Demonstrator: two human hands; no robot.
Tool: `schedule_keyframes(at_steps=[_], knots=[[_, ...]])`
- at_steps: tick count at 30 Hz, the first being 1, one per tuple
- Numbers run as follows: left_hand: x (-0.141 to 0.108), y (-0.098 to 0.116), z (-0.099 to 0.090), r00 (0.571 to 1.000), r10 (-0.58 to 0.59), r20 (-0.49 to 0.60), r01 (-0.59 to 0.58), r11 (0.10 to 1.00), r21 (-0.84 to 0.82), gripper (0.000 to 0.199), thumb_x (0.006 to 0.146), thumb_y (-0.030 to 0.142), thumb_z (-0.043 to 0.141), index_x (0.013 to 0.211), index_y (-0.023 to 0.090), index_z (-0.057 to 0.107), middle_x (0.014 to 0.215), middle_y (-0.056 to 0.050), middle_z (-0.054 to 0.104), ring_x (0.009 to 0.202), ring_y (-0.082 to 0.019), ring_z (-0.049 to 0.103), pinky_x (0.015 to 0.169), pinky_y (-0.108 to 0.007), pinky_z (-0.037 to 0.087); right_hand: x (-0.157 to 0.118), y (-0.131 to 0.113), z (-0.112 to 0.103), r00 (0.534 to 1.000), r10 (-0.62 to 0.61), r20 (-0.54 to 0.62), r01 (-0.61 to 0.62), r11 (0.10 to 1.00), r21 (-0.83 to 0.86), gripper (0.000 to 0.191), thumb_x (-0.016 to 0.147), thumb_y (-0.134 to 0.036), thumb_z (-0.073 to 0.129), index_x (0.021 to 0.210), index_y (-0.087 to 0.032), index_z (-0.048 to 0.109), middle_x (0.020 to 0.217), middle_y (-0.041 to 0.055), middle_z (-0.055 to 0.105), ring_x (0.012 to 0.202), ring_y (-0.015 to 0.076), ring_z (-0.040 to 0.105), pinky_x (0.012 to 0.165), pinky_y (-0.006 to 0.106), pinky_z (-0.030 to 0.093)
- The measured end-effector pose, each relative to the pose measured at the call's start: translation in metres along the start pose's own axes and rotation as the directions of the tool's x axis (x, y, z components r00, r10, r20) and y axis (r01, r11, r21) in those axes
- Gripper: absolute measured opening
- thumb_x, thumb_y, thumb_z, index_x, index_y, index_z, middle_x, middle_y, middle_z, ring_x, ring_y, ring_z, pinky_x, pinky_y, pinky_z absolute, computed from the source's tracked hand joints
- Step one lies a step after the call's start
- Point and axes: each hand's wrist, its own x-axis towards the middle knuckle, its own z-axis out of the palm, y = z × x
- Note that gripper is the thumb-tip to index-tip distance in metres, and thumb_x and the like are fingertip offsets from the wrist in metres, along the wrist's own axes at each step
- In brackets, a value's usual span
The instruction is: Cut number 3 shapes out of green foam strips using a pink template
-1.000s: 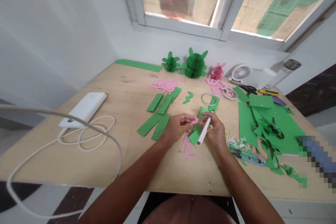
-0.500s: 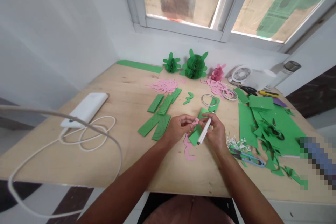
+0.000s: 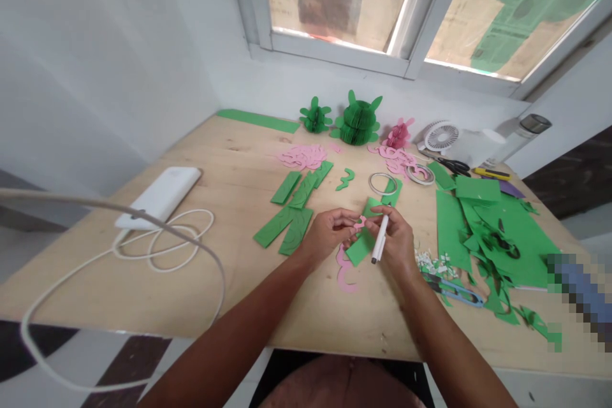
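My left hand (image 3: 331, 233) is closed, pinching a small curvy pink paper cutout (image 3: 360, 223) at its fingertips. A white pen (image 3: 380, 241) with a dark tip pointing down lies in my right hand (image 3: 398, 241), whose fingertips come close to the pink cutout; whether they touch it I cannot tell. Beneath the hands is a green paper strip (image 3: 359, 250) on the table. A larger wavy pink cutout (image 3: 346, 277) lies just in front of it. Beyond the hands sits a wavy green cutout (image 3: 345, 179), with marked green strips (image 3: 296, 229) to the left.
Pink cutouts (image 3: 302, 157) are piled behind. Tape rolls (image 3: 383, 184), green sheets (image 3: 452, 233), paper scraps and blue snips (image 3: 456, 291) lie to the right. Green honeycomb paper figures (image 3: 357, 122) and a small fan (image 3: 440, 136) stand along the wall. A white power bank (image 3: 160, 197) with a looped cable lies left.
The pen has swung to a steeper angle in my right hand, and the pink cutout has turned slightly between the fingers. The whole view has shifted a little.
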Motion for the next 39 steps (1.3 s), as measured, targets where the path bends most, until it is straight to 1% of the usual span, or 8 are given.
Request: schedule_keyframes(at_steps=[9,14,18,25,29,31,35,39], knots=[[0.0,0.0,-0.001,1.0,-0.012,0.012,0.012,1.0,0.013,0.04,0.066,0.03,0.078,0.1,0.012,0.07,0.078,-0.004,0.07,0.058,-0.01,0.06,0.052,-0.021,0.047,0.001,0.0,-0.001,0.999,-0.008,-0.031,0.008,1.0,0.01,0.037,0.068,-0.04,0.079,0.095,-0.021,0.063,0.072,-0.0004,0.068,0.066,0.0175,0.064,0.063,0.03,0.049],[0.0,0.002,-0.003,1.0,-0.017,-0.012,0.017,1.0,0.025,0.039,0.074,0.036,0.074,0.103,0.011,0.07,0.072,-0.004,0.069,0.055,-0.011,0.059,0.051,-0.022,0.048,0.0,-0.004,-0.001,0.997,-0.02,-0.077,0.022,0.999,0.023,0.033,0.068,-0.037,0.078,0.093,-0.023,0.062,0.07,-0.0015,0.067,0.067,0.0174,0.064,0.064,0.03,0.049],[-0.001,0.002,-0.004,1.0,-0.019,-0.023,0.02,0.999,0.031,0.039,0.071,0.035,0.075,0.102,0.011,0.07,0.073,-0.004,0.069,0.053,-0.01,0.059,0.05,-0.021,0.048,0.0,-0.006,0.0,0.996,-0.023,-0.091,0.026,0.999,0.029,0.031,0.067,-0.035,0.077,0.092,-0.023,0.063,0.069,-0.0022,0.067,0.066,0.0169,0.064,0.064,0.029,0.049],[-0.001,0.003,-0.002,1.0,-0.021,-0.016,0.022,0.999,0.039,0.039,0.066,0.032,0.079,0.097,0.011,0.071,0.069,-0.003,0.069,0.053,-0.01,0.057,0.049,-0.02,0.047,0.0,-0.005,0.0,0.996,-0.028,-0.086,0.032,0.998,0.046,0.032,0.066,-0.033,0.078,0.093,-0.023,0.063,0.069,-0.0026,0.067,0.067,0.0165,0.064,0.064,0.029,0.049],[-0.001,0.003,-0.003,1.0,-0.019,-0.015,0.02,0.999,0.04,0.042,0.063,0.033,0.08,0.098,0.011,0.071,0.074,-0.004,0.07,0.054,-0.01,0.058,0.049,-0.021,0.048,0.0,-0.004,-0.001,0.996,-0.032,-0.081,0.034,0.999,0.02,0.032,0.068,-0.036,0.076,0.093,-0.023,0.062,0.07,-0.0022,0.067,0.067,0.0168,0.064,0.064,0.029,0.049],[-0.001,0.003,-0.003,1.0,-0.021,-0.022,0.022,0.999,0.043,0.042,0.065,0.035,0.08,0.099,0.011,0.07,0.076,-0.005,0.07,0.055,-0.01,0.059,0.05,-0.021,0.049,0.0,-0.004,-0.001,0.996,-0.035,-0.081,0.036,0.999,0.007,0.032,0.068,-0.038,0.076,0.093,-0.022,0.062,0.07,-0.0018,0.066,0.068,0.0173,0.065,0.064,0.03,0.05],[-0.002,0.007,-0.002,0.999,-0.035,-0.02,0.036,0.998,0.053,0.037,0.074,0.039,0.074,0.1,0.012,0.07,0.077,-0.005,0.07,0.058,-0.011,0.061,0.05,-0.02,0.048,0.0,-0.004,-0.001,0.996,-0.037,-0.079,0.038,0.999,0.01,0.032,0.068,-0.037,0.076,0.093,-0.023,0.062,0.068,-0.002,0.066,0.067,0.0174,0.065,0.063,0.029,0.049],[-0.004,0.009,-0.002,0.998,-0.062,0.021,0.06,0.996,0.063,0.034,0.072,0.036,0.074,0.096,0.012,0.071,0.07,-0.003,0.068,0.054,-0.009,0.058,0.049,-0.019,0.047,0.0,-0.002,-0.001,0.997,-0.038,-0.065,0.039,0.999,0.025,0.032,0.068,-0.034,0.077,0.094,-0.023,0.062,0.068,-0.0025,0.067,0.065,0.0164,0.064,0.063,0.029,0.049]])
